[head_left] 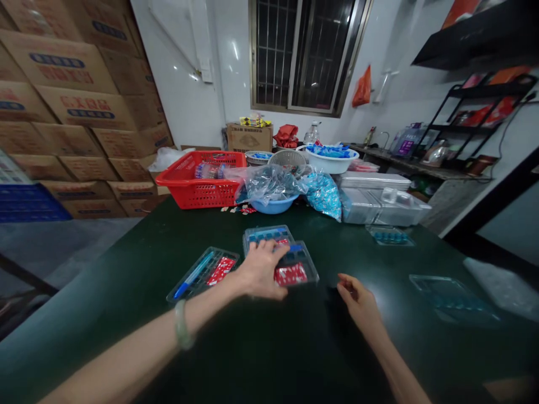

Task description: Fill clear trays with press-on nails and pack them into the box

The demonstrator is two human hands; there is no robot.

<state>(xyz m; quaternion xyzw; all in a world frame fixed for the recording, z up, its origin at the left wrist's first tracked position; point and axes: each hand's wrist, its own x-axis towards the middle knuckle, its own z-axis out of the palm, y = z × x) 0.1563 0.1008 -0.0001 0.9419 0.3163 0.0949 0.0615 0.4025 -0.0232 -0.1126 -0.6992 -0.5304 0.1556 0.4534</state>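
Observation:
My left hand reaches over a clear plastic tray with its fingers spread; whether it grips the tray's edge is hidden. The tray holds a red patterned card and something blue at its top. Partly under it, farther back, is another clear tray with blue pieces. To the left a third clear tray lies tilted, with a blue pen and a red card. My right hand hovers by the table, fingers curled and pinched together; anything between them cannot be made out.
The dark green table carries a red basket, a blue basin under plastic bags, a bag of light-blue pieces and stacked clear trays. More clear trays lie at right. Cardboard boxes rise at left.

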